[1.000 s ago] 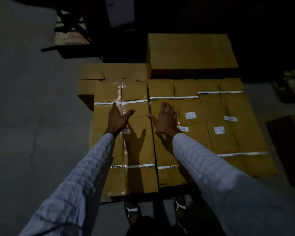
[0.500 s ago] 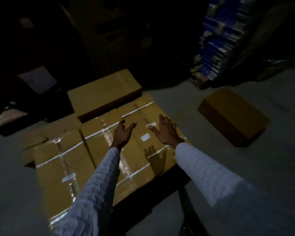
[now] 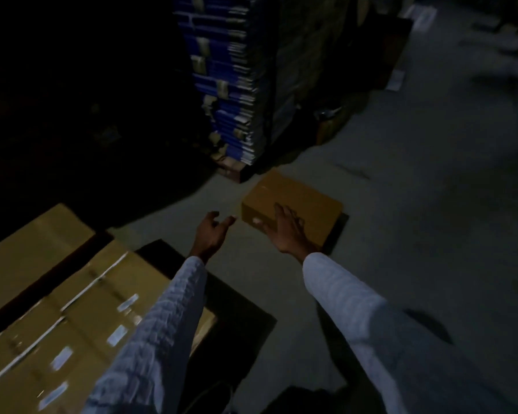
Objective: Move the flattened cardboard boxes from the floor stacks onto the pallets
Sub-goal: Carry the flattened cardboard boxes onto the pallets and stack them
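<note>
A stack of flattened brown cardboard boxes (image 3: pixel 299 201) lies on the grey floor ahead of me. My right hand (image 3: pixel 286 230) hovers in front of its near corner, fingers spread and relaxed, holding nothing. To the left of that stack, my left hand (image 3: pixel 211 234) hangs in the air over bare floor with loosely curled fingers and is empty too. At lower left, taped brown flattened boxes (image 3: pixel 72 318) with white labels lie side by side on a low platform, partly hidden by my left sleeve.
A tall stack of blue and white flattened cartons (image 3: pixel 228 85) rises behind the floor stack. Another brown box layer (image 3: pixel 33 246) sits at far left. Grey floor (image 3: pixel 416 204) stretches to the right. The left background is too dark to read.
My view has swung right, away from the taped boxes. Both hands have lifted off them and now reach toward the brown stack on the floor, which is closer.
</note>
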`<action>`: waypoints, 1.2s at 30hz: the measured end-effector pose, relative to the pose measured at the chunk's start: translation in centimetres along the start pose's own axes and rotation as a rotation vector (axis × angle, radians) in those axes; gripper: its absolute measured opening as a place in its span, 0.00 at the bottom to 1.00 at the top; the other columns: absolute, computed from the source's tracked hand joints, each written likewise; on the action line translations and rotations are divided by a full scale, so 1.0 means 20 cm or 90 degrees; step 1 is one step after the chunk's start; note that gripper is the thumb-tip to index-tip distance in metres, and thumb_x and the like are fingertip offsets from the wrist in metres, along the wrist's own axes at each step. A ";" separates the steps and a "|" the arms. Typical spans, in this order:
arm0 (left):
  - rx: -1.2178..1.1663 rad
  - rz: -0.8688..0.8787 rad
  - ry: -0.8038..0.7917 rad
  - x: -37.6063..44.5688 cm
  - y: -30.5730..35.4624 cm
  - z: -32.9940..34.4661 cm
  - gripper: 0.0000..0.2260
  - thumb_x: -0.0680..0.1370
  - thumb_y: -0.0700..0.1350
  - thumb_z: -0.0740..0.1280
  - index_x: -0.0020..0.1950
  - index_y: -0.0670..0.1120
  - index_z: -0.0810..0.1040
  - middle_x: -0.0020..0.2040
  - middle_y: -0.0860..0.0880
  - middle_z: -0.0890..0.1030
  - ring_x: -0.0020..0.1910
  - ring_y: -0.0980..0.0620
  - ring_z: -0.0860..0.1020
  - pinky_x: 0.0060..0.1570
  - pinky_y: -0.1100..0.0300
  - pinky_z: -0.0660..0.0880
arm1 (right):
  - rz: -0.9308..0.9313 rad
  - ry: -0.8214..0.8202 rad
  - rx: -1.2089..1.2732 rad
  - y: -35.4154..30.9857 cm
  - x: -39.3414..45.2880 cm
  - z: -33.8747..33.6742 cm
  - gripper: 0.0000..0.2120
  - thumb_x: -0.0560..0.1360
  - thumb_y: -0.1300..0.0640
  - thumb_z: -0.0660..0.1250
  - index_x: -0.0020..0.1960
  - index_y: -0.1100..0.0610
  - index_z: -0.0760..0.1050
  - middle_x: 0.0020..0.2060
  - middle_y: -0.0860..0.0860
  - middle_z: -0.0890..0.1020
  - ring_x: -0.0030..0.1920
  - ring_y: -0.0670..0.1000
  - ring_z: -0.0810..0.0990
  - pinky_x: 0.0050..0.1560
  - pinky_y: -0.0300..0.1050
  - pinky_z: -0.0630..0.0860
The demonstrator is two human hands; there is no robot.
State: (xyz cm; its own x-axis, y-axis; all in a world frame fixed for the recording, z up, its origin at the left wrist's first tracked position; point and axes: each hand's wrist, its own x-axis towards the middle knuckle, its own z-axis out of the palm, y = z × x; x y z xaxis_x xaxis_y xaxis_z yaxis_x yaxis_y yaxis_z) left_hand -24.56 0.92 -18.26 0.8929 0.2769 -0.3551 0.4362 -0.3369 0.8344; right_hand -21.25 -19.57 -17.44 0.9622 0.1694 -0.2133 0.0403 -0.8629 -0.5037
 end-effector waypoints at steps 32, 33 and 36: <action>-0.106 -0.244 -0.004 2.93 0.75 1.90 0.30 0.80 0.58 0.70 0.76 0.43 0.71 0.57 0.40 0.84 0.52 0.46 0.79 0.51 0.58 0.71 | 0.062 -0.240 -0.129 1.65 3.35 -0.53 0.38 0.80 0.32 0.57 0.80 0.55 0.60 0.77 0.58 0.65 0.75 0.61 0.64 0.75 0.58 0.57; -0.113 -0.266 0.010 2.99 0.68 1.98 0.29 0.80 0.59 0.70 0.76 0.43 0.71 0.57 0.39 0.84 0.53 0.45 0.80 0.51 0.58 0.71 | 0.039 -0.263 -0.139 1.71 3.44 -0.45 0.38 0.79 0.31 0.57 0.80 0.55 0.59 0.77 0.58 0.65 0.75 0.62 0.64 0.74 0.58 0.57; -0.135 -0.323 0.042 3.19 0.43 2.22 0.30 0.80 0.59 0.70 0.75 0.43 0.71 0.58 0.39 0.83 0.58 0.41 0.80 0.51 0.56 0.71 | -0.013 -0.337 -0.157 1.89 3.69 -0.17 0.39 0.80 0.33 0.57 0.82 0.56 0.56 0.78 0.59 0.63 0.76 0.61 0.63 0.74 0.56 0.58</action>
State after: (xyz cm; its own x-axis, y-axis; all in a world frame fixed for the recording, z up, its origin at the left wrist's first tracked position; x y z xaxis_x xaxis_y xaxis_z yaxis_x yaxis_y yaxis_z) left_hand 41.16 -24.17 -52.46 0.5653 0.4147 -0.7130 0.7714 0.0404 0.6351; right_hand 52.21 -41.25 -49.28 0.6970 0.3478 -0.6270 0.1805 -0.9314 -0.3160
